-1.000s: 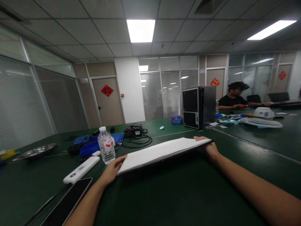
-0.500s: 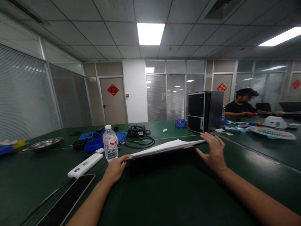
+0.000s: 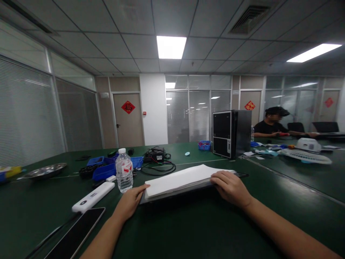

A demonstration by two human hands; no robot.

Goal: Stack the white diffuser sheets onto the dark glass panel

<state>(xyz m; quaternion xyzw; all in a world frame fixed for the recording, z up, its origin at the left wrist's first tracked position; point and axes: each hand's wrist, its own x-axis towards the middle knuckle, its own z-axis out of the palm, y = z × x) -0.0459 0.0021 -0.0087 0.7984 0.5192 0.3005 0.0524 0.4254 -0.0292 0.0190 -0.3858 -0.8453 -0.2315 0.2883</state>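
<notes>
A dark, thin board that looks like a clipboard (image 3: pixel 142 200) is held tilted above the green table, with white paper (image 3: pixel 179 180) lying on it. My left hand (image 3: pixel 129 202) is closed on its left end, thumb on top by the paper's corner. Over the near edge toward the right, my right hand (image 3: pixel 229 187) curls its fingers onto the paper and board; its thumb is hidden. A dark loop at the board's right end sticks out past my right hand. Just beyond my left hand stands a water bottle (image 3: pixel 124 172).
Left on the green table (image 3: pixel 172 233) lie a white power bank (image 3: pixel 93 198) with a cable and a dark phone (image 3: pixel 77 233). Behind are blue trays (image 3: pixel 104 172), a black adapter (image 3: pixel 156 154) and a computer tower (image 3: pixel 231 135). A co-worker (image 3: pixel 273 124) sits far right.
My right hand has moved left from the board's right end and now grips its near edge. The board is lower and tilted toward me, showing more paper. The view has tipped up slightly.
</notes>
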